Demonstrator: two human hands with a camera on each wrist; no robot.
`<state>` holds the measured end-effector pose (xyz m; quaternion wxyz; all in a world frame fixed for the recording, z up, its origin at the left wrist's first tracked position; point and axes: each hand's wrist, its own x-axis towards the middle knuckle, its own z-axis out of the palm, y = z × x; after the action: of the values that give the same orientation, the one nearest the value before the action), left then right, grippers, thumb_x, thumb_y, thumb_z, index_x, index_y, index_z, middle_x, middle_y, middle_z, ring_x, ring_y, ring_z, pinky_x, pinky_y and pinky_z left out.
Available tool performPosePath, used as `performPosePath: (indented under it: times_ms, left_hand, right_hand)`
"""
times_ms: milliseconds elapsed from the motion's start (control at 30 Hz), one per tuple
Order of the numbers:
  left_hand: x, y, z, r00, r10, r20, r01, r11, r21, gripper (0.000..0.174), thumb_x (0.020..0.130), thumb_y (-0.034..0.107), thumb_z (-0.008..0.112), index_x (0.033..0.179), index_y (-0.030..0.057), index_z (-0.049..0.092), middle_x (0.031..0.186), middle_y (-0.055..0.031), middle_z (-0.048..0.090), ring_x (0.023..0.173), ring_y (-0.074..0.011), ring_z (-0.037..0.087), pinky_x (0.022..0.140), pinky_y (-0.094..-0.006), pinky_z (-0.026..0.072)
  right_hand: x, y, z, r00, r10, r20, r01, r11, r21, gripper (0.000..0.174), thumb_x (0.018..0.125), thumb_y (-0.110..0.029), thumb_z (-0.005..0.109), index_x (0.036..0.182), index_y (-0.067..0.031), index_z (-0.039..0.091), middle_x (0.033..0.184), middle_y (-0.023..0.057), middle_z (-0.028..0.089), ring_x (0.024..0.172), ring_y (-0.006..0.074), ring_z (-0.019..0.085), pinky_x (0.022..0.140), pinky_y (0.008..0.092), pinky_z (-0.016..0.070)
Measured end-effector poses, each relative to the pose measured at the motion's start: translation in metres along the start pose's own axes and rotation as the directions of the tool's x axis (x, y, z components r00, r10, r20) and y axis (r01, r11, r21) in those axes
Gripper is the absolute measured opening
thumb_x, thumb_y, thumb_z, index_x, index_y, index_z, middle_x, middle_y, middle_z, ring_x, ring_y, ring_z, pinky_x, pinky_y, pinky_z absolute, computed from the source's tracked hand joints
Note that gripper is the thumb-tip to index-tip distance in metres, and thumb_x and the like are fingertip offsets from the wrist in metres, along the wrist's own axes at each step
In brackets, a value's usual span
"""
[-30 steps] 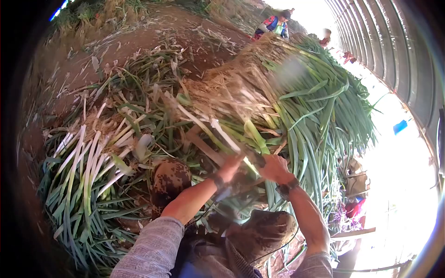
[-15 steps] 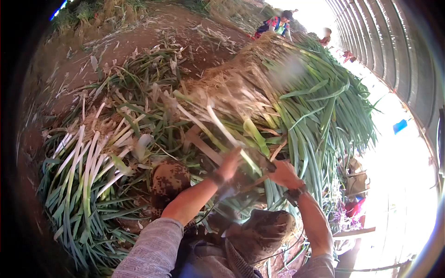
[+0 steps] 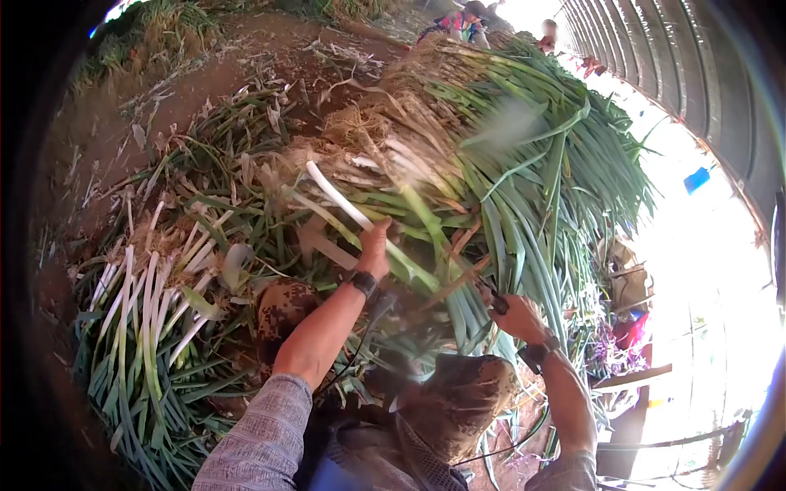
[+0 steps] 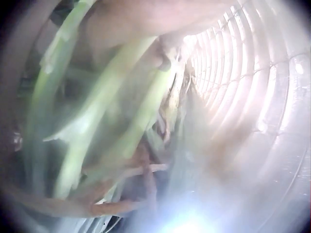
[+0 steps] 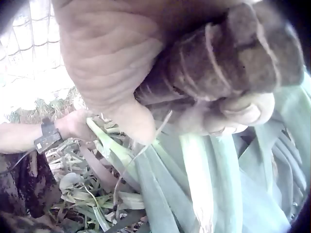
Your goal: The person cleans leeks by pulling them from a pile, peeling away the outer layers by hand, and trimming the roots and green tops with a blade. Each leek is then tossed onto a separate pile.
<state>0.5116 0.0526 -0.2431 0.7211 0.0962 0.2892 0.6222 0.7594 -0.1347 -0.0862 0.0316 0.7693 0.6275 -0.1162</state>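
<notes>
Near the middle of the frame, the left hand (image 3: 374,252) is gripping a white-stemmed stalk (image 3: 334,190), whose pale end is pointing to the upper left and whose green part is running down toward the lower right. The right hand (image 3: 522,319) is clenching a banded dark handle (image 5: 218,60); what its far end looks like cannot be told. A loose brown leaf (image 3: 444,288) is lying across the greens between the hands.

The handle is sitting close to the leaves, so if its hidden end is sharp, a slip could nick the stem or catch the left fingers. The smooth stalk could twist or slide out if the left grip is too light, and bend or bruise if it is too hard. The big leafy pile (image 3: 573,155) at the upper right is crowding the right hand, so leaves could snag and drag others loose. The bundle (image 3: 143,303) at the left is fanning out on the ground, and a shifting camouflage-patterned knee (image 3: 471,393) could press on the leaves near it.
</notes>
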Motion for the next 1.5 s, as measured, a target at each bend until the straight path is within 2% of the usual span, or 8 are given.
performPosePath:
  times_ms: [67, 400, 667, 733, 900, 1167, 1267, 1500]
  left_hand:
    - [0.007, -0.001, 0.001, 0.992, -0.129, 0.013, 0.127, 0.987, 0.099, 0.019, 0.087, 0.020, 0.069, 0.098, 0.0051, 0.064, 0.086, -0.0071, 0.070, 0.067, -0.0161, 0.063, 0.058, -0.0327, 0.0507]
    - [0.022, 0.000, 0.030, 0.998, -0.055, 0.042, 0.041, 0.957, 0.286, 0.025, 0.088, 0.014, 0.066, 0.107, -0.0023, 0.060, 0.099, -0.0150, 0.069, 0.084, -0.0243, 0.069, 0.062, -0.0386, 0.0571]
    - [0.025, -0.011, 0.033, 0.978, -0.148, 0.146, 0.126, 0.981, 0.147, 0.021, 0.092, 0.009, 0.054, 0.110, 0.0004, 0.059, 0.101, -0.0099, 0.066, 0.094, -0.0215, 0.067, 0.066, -0.0354, 0.0565]
    - [0.031, -0.017, 0.030, 0.967, -0.154, 0.204, 0.134, 0.985, 0.108, 0.021, 0.092, 0.009, 0.053, 0.110, 0.0013, 0.059, 0.102, -0.0091, 0.065, 0.094, -0.0208, 0.066, 0.066, -0.0349, 0.0558]
    - [0.015, -0.023, 0.036, 0.974, -0.094, 0.207, 0.101, 0.995, -0.026, 0.024, 0.094, 0.021, 0.061, 0.108, 0.0019, 0.061, 0.095, -0.0046, 0.061, 0.080, -0.0175, 0.060, 0.072, -0.0344, 0.0523]
    - [-0.023, -0.061, 0.002, 0.964, -0.039, 0.262, 0.002, 0.991, 0.137, 0.028, 0.093, 0.026, 0.064, 0.109, 0.0022, 0.063, 0.103, -0.0035, 0.063, 0.092, -0.0131, 0.057, 0.078, -0.0323, 0.0470]
    - [-0.055, -0.056, 0.000, 0.889, -0.154, 0.432, 0.114, 0.986, 0.118, 0.035, 0.093, 0.029, 0.064, 0.117, 0.0030, 0.061, 0.107, -0.0035, 0.063, 0.101, -0.0143, 0.056, 0.092, -0.0326, 0.0415]
    - [-0.037, -0.079, -0.023, 0.898, -0.256, 0.357, 0.218, 0.966, 0.141, 0.036, 0.089, 0.028, 0.070, 0.118, 0.0081, 0.062, 0.113, -0.0013, 0.064, 0.105, -0.0147, 0.058, 0.091, -0.0327, 0.0443]
  right_hand:
    - [0.008, 0.000, 0.004, 1.000, -0.015, -0.003, 0.015, 1.000, -0.026, 0.037, 0.081, -0.042, 0.065, 0.096, -0.0088, 0.071, 0.089, 0.0205, 0.069, 0.087, 0.0413, 0.065, 0.078, 0.0492, 0.0510]
    - [0.035, -0.032, -0.003, 0.998, -0.014, -0.062, 0.010, 0.998, -0.059, 0.039, 0.077, -0.043, 0.066, 0.086, -0.0050, 0.070, 0.081, 0.0230, 0.067, 0.083, 0.0432, 0.065, 0.077, 0.0507, 0.0502]
    - [0.054, -0.061, -0.022, 0.992, -0.086, -0.093, 0.082, 0.996, -0.037, 0.043, 0.078, -0.046, 0.065, 0.089, -0.0047, 0.071, 0.087, 0.0232, 0.068, 0.089, 0.0432, 0.064, 0.082, 0.0510, 0.0496]
    - [0.062, -0.065, -0.029, 0.998, -0.020, 0.065, 0.027, 0.995, -0.100, 0.043, 0.080, -0.042, 0.060, 0.102, -0.0052, 0.070, 0.099, 0.0219, 0.068, 0.096, 0.0425, 0.063, 0.086, 0.0497, 0.0490]
    - [0.060, -0.078, -0.039, 0.998, -0.008, 0.070, 0.014, 0.997, -0.077, 0.042, 0.078, -0.041, 0.063, 0.098, -0.0047, 0.069, 0.097, 0.0218, 0.068, 0.095, 0.0420, 0.064, 0.085, 0.0495, 0.0493]
    - [0.048, -0.068, -0.034, 0.983, -0.185, -0.001, 0.184, 0.980, -0.081, 0.047, 0.077, -0.046, 0.064, 0.092, -0.0024, 0.069, 0.091, 0.0231, 0.068, 0.089, 0.0421, 0.065, 0.080, 0.0500, 0.0502]
    - [0.047, -0.070, -0.031, 0.991, -0.122, 0.051, 0.125, 0.989, -0.076, 0.049, 0.078, -0.048, 0.063, 0.091, -0.0013, 0.069, 0.089, 0.0224, 0.068, 0.088, 0.0422, 0.065, 0.081, 0.0501, 0.0500]
    - [0.064, -0.075, -0.014, 0.995, -0.098, -0.016, 0.096, 0.992, -0.079, 0.050, 0.078, -0.048, 0.062, 0.092, -0.0014, 0.070, 0.090, 0.0227, 0.068, 0.089, 0.0413, 0.066, 0.081, 0.0488, 0.0507]
